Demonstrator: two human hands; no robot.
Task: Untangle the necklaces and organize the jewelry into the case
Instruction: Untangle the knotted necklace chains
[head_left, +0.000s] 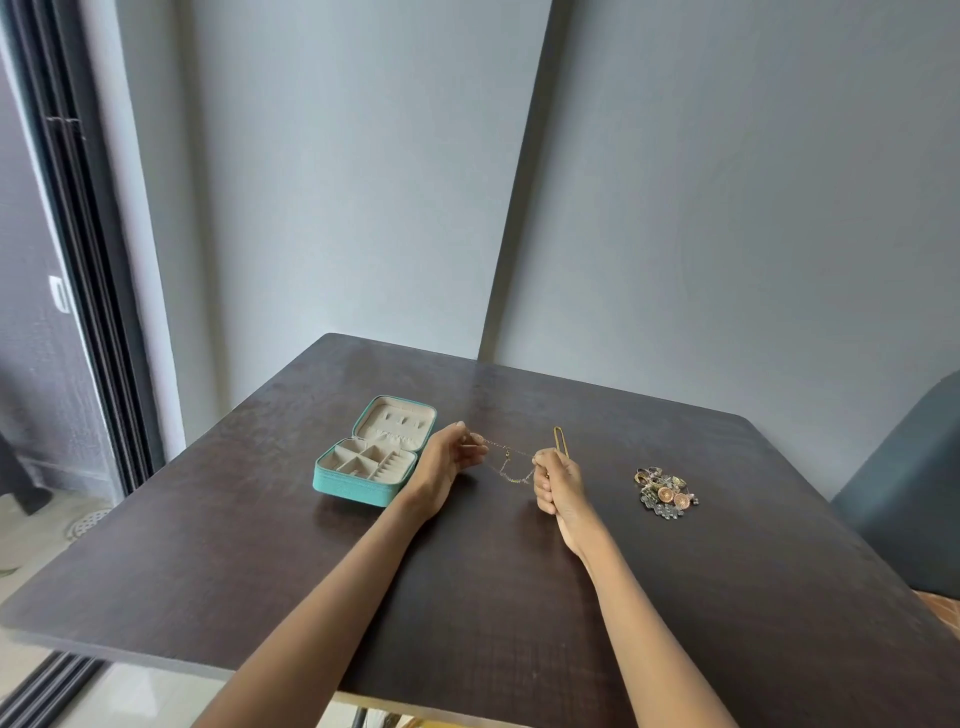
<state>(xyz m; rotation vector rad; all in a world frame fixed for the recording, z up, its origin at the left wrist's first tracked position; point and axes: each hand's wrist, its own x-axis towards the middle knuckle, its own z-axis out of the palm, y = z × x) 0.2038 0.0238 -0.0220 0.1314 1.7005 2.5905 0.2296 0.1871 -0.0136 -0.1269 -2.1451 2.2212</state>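
stretching the chain (506, 457) taut between pinching left hand (451, 457) and right hand (555, 480) (also gripping a gold pin (560, 441)), exposing knots beside the open case (371, 452).

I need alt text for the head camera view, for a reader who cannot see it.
Two hands stretch a thin necklace chain above a dark table: left hand pinches one end, right hand grips the other and a gold hairpin. An open teal jewelry case sits left, a jewelry pile right.

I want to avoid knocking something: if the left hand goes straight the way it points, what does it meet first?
Probably the right hand, across the chain that the left hand pinches; depth is unclear.
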